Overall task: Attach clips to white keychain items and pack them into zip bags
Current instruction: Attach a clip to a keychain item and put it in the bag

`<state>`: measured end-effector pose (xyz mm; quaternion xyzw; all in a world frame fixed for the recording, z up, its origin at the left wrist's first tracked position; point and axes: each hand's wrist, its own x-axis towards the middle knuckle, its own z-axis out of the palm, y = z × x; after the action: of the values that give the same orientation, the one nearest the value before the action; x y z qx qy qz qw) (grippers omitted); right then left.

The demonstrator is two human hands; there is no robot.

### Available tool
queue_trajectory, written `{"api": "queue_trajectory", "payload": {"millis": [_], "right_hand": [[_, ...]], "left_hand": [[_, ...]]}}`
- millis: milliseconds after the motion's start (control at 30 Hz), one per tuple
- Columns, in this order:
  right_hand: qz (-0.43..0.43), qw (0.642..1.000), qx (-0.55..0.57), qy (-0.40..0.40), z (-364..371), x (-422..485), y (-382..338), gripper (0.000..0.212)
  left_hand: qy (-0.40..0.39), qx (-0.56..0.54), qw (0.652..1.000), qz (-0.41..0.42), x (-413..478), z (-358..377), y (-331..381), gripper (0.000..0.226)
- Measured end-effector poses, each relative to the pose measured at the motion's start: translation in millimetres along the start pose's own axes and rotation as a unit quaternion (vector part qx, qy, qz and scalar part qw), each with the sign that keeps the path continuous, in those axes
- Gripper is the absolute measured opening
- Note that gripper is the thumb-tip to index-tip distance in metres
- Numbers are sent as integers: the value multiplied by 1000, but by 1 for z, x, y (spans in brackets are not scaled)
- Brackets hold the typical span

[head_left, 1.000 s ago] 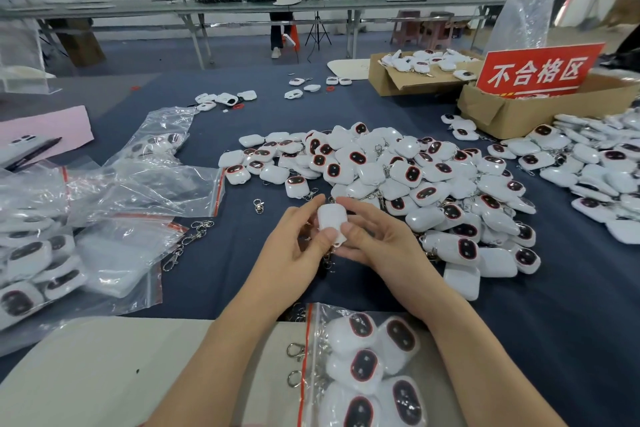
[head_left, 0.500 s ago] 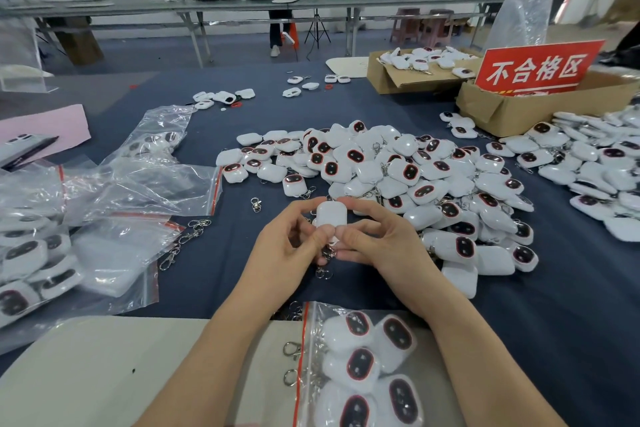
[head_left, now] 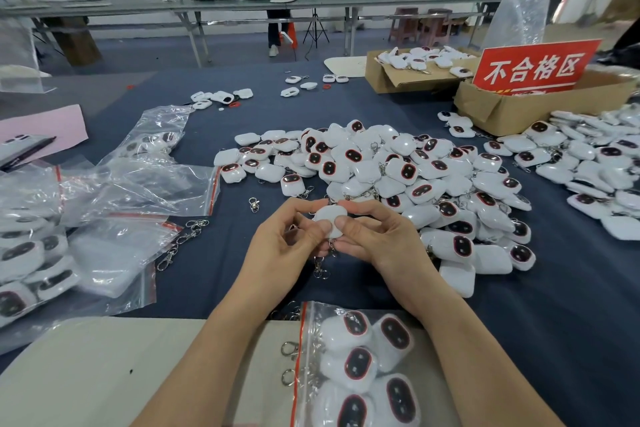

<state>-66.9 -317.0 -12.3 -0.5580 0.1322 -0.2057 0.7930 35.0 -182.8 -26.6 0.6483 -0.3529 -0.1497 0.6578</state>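
Navy cloth (head_left: pixel 554 322) covers a workshop bench strewn with glossy white keychain shells.

At centre, the left hand (head_left: pixel 287 246) and right hand (head_left: pixel 377 239) pinch one rounded, smooth keychain item (head_left: pixel 330 215), thumbs pressed on its plain back and fingers curled behind. A thin metal clip (head_left: pixel 320 267) dangles beneath. To seat it well, steady the shell and check that the ring is fully through its loop. The pile (head_left: pixel 398 177) lies at 1 o'clock. A crinkly, red-striped zip bag (head_left: pixel 360 367), part filled, waits at 6 o'clock, and loose clips (head_left: pixel 180 239) lie at 9.
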Motion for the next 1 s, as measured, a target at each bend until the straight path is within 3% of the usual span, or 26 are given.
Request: {"api": "queue_trajectory", "payload": {"millis": [233,367,600,733,1000], "right_hand": [[-39,999,-33,-11,-3,-1,1,16],[-71,996,-56,-17,-5,-2,3,15],[-72,996,-37,-21,-2,0,4,16],[-39,999,9,18,0,3,4,20],[-15,997,-66,-30,-3,5,7,44]], "left_hand": [[15,-28,999,7,-2,3,7,13],[17,-9,1000,18,-2,2,8,31],[24,-7,999,22,-2,3,10,35],[25,71,996,45,-4,6,11,45],[64,94,993,29,-5,7,11,22]]}}
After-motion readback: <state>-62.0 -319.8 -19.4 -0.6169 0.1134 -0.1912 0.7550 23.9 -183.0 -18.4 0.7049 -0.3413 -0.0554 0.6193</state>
